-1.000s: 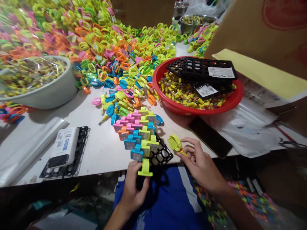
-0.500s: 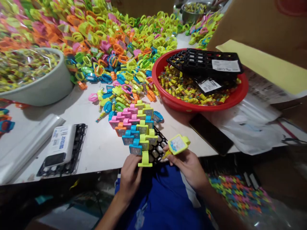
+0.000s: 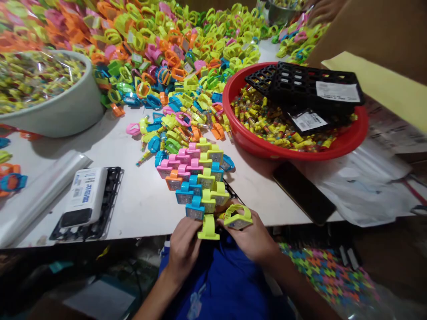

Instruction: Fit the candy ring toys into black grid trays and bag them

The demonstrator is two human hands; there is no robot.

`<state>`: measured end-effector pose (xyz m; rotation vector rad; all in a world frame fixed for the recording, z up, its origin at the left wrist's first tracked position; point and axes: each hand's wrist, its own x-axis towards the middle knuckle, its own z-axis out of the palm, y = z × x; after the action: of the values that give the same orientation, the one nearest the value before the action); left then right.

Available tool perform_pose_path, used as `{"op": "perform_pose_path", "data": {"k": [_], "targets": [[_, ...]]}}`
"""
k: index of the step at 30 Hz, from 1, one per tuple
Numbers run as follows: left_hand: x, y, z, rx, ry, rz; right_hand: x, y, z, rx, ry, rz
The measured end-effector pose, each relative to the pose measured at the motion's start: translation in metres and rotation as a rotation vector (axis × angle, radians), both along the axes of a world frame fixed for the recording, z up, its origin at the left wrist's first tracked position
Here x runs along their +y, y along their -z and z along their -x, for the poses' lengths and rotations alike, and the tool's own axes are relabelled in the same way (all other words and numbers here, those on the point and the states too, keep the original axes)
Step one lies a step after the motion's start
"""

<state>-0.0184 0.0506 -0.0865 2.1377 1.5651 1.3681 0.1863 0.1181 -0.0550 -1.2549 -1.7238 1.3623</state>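
Observation:
Rows of pink, blue, orange and lime toy watches (image 3: 206, 180) stand in a black grid tray (image 3: 232, 192), mostly hidden beneath them, at the table's front edge. My left hand (image 3: 184, 244) is closed at the tray's near edge, its fingertips partly hidden behind the nearest lime watch (image 3: 209, 227). A lime toy watch (image 3: 238, 216) is held in my right hand (image 3: 251, 234), close to the tray's right side. Its strap loop faces up. A bit of yellow shows by the right fingertips, too covered to make out fully.
Loose toy watches (image 3: 167, 53) are heaped at the back. A red basin (image 3: 230, 126) holds small yellow candy tubes and black trays (image 3: 316, 89). Left stand a grey basin (image 3: 60, 120) and a white power bank (image 3: 83, 195); a phone (image 3: 303, 192) lies right. Another person's hand (image 3: 323, 10) shows at back.
My right hand has moved left and down toward the tray, and the lime watch in it has turned from face showing to strap up. My left hand keeps its place at the tray.

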Motion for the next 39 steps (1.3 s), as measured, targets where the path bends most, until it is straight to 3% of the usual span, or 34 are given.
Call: {"op": "perform_pose_path", "data": {"k": [9,17,21,25,27,31,35,39], "targets": [[0.001,-0.012,-0.003,-0.054,0.002,0.056,-0.002,-0.012,0.002,-0.351,-0.205,-0.581],[0.001,-0.015,-0.004,-0.085,0.009,0.092,-0.009,-0.010,0.010,-0.502,-0.203,-0.746],[0.000,-0.015,-0.004,-0.091,0.007,0.102,-0.010,-0.003,0.010,-0.405,-0.188,-0.729],[-0.001,-0.012,-0.003,-0.078,0.012,0.085,0.002,-0.012,0.001,-0.225,-0.217,-0.433],[-0.002,-0.009,-0.004,-0.072,0.005,0.086,0.015,-0.023,-0.006,-0.170,-0.161,-0.311],[0.000,-0.004,-0.009,-0.048,-0.046,0.081,0.056,-0.029,-0.009,-0.178,0.077,-0.432],[0.007,-0.001,-0.019,-0.011,-0.091,0.063,0.096,-0.008,0.006,-0.344,0.144,-0.488],[0.011,-0.001,-0.025,0.004,-0.141,0.069,0.104,0.008,0.018,-0.384,0.241,-0.449]]}}
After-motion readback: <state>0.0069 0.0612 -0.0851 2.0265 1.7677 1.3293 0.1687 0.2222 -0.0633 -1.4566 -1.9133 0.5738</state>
